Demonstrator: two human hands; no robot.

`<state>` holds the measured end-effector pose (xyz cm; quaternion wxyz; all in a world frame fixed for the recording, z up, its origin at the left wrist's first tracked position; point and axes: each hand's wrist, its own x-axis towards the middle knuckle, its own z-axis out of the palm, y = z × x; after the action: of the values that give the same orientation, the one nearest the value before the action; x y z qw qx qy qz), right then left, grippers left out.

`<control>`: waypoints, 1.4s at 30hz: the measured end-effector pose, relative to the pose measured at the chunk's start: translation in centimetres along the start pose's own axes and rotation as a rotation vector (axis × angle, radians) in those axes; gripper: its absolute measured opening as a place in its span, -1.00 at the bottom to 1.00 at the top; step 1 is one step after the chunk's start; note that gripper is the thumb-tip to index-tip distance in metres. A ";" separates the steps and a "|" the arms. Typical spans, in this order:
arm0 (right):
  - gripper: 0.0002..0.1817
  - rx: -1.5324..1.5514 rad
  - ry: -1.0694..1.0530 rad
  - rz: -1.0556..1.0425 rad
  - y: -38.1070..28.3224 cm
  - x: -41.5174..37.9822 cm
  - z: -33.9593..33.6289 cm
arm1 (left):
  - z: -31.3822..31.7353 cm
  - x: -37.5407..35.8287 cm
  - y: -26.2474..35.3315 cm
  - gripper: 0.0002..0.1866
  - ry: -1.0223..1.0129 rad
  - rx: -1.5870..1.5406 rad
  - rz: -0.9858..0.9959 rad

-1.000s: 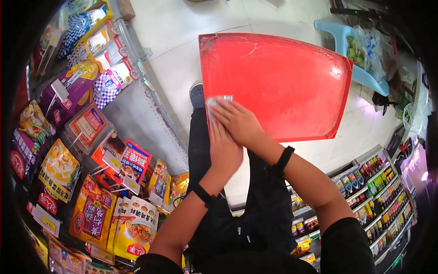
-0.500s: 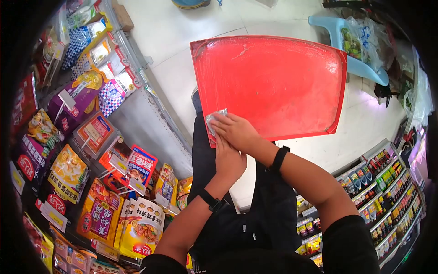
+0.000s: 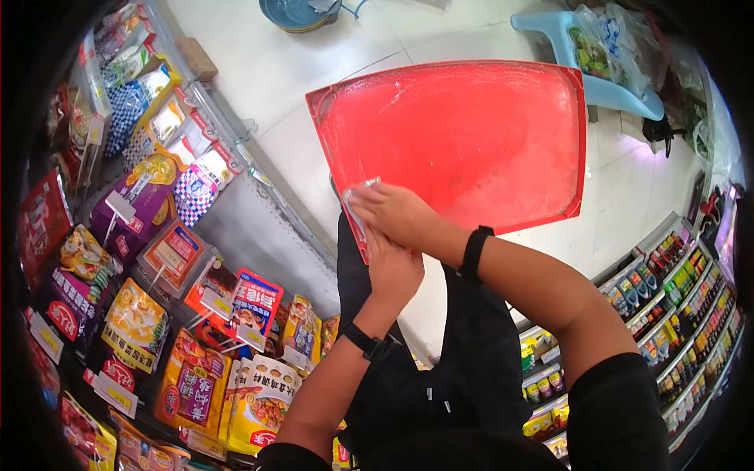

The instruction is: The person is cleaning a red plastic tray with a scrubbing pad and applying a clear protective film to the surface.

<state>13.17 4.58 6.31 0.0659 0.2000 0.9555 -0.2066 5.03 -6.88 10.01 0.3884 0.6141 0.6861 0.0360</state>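
A large red tray-like panel with a raised rim is tilted in front of me, with whitish smears and wet-looking streaks on its surface. At its near left corner, my right hand presses a crumpled silvery-white wipe against the inside of the rim. My left hand is right below it, closed around the near left corner of the red panel. Its fingertips are partly hidden under my right hand. Both wrists wear black bands. The panel's near edge is close to my dark trousers.
Shelves of seasoning packets with price tags line the left side. A light blue stool with plastic bags stands at the far right. A blue basin is on the floor ahead. Bottle shelves fill the lower right.
The view has shifted, so the panel appears slightly farther left and more of the blue basin shows. My right hand and the wipe stay at the same corner; the left hand keeps its place.
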 end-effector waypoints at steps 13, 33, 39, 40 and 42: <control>-0.46 0.095 -0.008 0.007 -2.4 -2.2 2.5 | 0.0 -2.2 0.9 -0.42 -0.002 -0.029 0.077; -0.50 0.095 0.061 -0.190 0.5 -7.7 3.1 | 3.2 -2.6 5.7 -0.28 -0.094 0.003 -0.028; -0.47 0.026 -0.041 -0.223 -2.3 -3.4 3.0 | 1.5 -3.7 2.5 -0.27 -0.124 0.001 -0.140; -0.47 0.024 -0.049 -0.235 -2.6 -3.6 3.0 | 1.9 -4.1 2.7 -0.27 -0.103 -0.017 -0.148; -0.46 0.033 -0.099 -0.304 -2.2 -4.1 2.5 | 2.4 -3.9 3.3 -0.28 -0.058 -0.051 -0.164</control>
<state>16.08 0.21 5.71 0.0775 0.0437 0.9669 -0.2393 8.90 -10.50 11.96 0.4253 0.5467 0.7213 0.0038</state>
